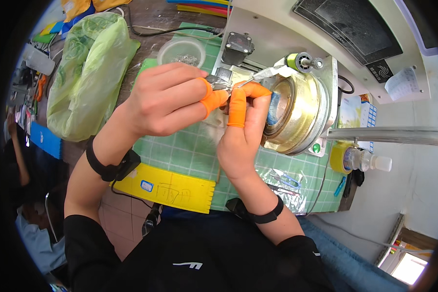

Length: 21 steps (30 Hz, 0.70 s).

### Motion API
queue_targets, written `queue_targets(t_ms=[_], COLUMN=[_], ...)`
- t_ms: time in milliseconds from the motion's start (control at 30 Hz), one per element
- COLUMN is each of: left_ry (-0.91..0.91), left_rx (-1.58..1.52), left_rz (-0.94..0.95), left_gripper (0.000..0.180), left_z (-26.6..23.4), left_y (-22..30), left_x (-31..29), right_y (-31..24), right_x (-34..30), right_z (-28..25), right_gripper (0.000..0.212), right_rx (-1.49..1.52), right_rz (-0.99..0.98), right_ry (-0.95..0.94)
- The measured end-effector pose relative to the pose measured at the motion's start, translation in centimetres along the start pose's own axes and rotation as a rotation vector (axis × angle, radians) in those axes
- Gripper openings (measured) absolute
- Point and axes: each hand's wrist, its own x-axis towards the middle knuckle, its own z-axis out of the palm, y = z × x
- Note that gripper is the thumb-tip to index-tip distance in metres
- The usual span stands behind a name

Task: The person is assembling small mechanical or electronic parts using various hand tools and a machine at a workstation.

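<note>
My left hand [170, 100] wears orange finger covers and is closed, its fingertips meeting at the centre of the bench. A small dark metallic piece [218, 82] shows at those fingertips; its kind is too small to tell. My right hand [243, 138], also with orange finger covers, is pinched closed right beside it. What it grips is hidden by the fingers. Just behind both hands, a slim tapered metal arm [265, 74] points at the fingertips. To the right of my right hand stands a brass-coloured drum [286, 114] with a blue inner part.
A white machine housing [272, 22] rises behind. On the green gridded mat [180, 151] stand a clear tub [163, 51] of tiny metal pieces and a yellow ruled board [163, 189]. Blue-handled snips [287, 179], a clear bottle [367, 160] and a green plastic bag [90, 73] lie around.
</note>
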Motion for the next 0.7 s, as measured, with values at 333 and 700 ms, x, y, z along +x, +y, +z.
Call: queue_targets(t_ms=[333, 700], left_ry=[-0.062, -0.191], left_rx=[0.010, -0.264], left_rz=[-0.018, -0.787], left_gripper=[0.037, 0.045], left_z=[-0.4, -4.8], left_y=[-0.1, 5.1], left_x=[-0.7, -1.4], right_y=[-0.2, 0.4], right_x=[-0.1, 0.0], right_z=[-0.3, -0.4], right_gripper=[0.013, 0.012], right_rx=[-0.053, -0.034], right_rz=[0.021, 0.016], right_ry=[-0.037, 0.003])
